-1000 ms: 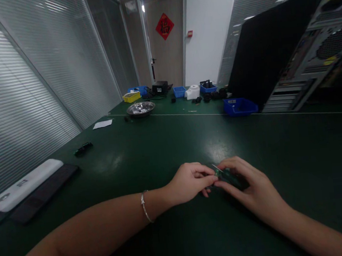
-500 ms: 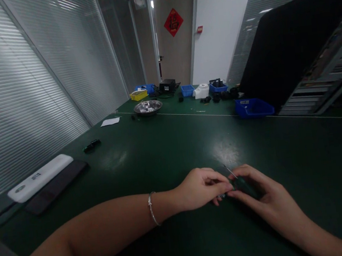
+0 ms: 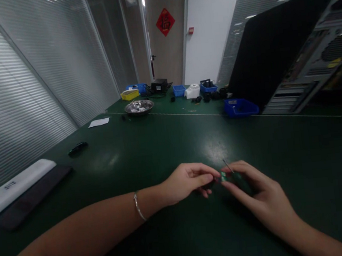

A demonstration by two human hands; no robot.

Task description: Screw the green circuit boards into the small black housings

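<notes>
Both of my hands meet low over the green table, near its front middle. My left hand, with a thin bracelet on the wrist, is curled into a pinch. My right hand is curled too, its fingertips touching those of the left. Between them sits a small green part, partly hidden by the fingers. A thin metal pin or tool tip sticks up from my right hand's fingers.
A white bar and a black pad lie at the left edge. Farther back are a small black item, a paper slip, a metal bowl, blue bins, a yellow bin. An open computer case stands at the right.
My hands stay together in almost the same spot; the fingers have shifted slightly and the small green part now shows between the fingertips. The camera view swayed a little.
</notes>
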